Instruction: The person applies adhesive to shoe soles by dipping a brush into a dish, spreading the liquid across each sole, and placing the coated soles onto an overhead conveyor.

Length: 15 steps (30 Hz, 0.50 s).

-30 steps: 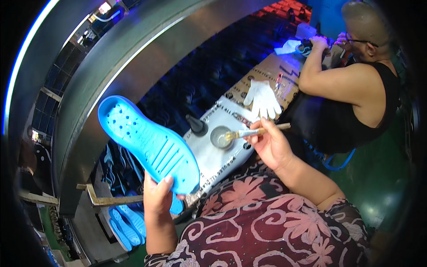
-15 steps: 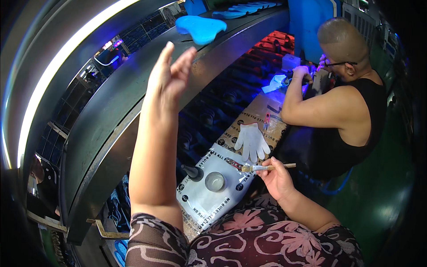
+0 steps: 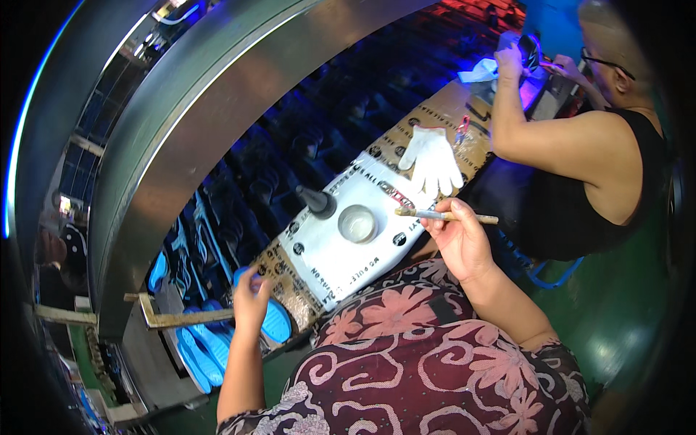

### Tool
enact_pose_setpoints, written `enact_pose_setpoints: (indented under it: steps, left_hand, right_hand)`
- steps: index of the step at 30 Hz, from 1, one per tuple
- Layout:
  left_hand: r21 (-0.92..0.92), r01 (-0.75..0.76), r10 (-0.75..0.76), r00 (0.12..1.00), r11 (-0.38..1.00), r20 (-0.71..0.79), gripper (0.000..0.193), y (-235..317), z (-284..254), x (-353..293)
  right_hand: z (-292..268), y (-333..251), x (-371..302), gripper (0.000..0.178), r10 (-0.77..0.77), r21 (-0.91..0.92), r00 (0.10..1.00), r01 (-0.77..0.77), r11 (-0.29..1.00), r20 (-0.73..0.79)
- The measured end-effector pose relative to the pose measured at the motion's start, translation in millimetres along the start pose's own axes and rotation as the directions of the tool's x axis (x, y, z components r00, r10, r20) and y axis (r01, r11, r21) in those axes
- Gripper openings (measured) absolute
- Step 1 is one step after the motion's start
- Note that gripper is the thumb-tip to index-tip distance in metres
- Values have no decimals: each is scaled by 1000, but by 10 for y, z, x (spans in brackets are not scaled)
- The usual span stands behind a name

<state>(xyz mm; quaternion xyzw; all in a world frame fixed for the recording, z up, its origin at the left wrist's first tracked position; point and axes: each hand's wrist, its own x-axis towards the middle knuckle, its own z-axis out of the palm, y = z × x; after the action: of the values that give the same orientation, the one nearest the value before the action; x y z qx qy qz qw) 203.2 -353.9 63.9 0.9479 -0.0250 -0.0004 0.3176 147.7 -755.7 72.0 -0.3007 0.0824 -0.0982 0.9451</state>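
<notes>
In my right hand point(image 3: 464, 241) is a paintbrush point(image 3: 435, 215) with a wooden handle, held between thumb and fingers. Its bristles point left, above a pale printed sheet. On that sheet stand a round cup point(image 3: 357, 224) of cloudy liquid and a dark cone-shaped piece point(image 3: 316, 201). At the lower left, my left hand point(image 3: 250, 301) is down beside the bench end, thumb and finger apart. It overlaps a blue shoe sole point(image 3: 277, 321); whether they touch I cannot tell. More blue soles point(image 3: 203, 357) lie just below it.
A white glove point(image 3: 433, 163) and a small red-handled tool point(image 3: 462, 129) lie on the cardboard-covered bench point(image 3: 453, 101). Along the left curves a large metal machine edge point(image 3: 181, 138). At the right sits a co-worker point(image 3: 573, 159) in black, hands busy under purple light.
My left hand has come down from the raised belt to the blue soles at lower left. The blue sole by its fingertips up there has left view. The brush stays in my right hand.
</notes>
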Motion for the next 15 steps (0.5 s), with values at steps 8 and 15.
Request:
enact_pose_setpoints:
  steps: [8, 15]
  left_hand:
    - [151, 504, -508, 861, 850, -14, 58, -1488, 71, -1162]
    - [-530, 627, -642, 744, 571, 188, 48, -1556, 201, -892]
  right_hand:
    - [305, 383, -30, 24, 137, -21, 986, -136, 991, 100]
    - [423, 456, -174, 22, 157, -163, 975, -131, 978, 160]
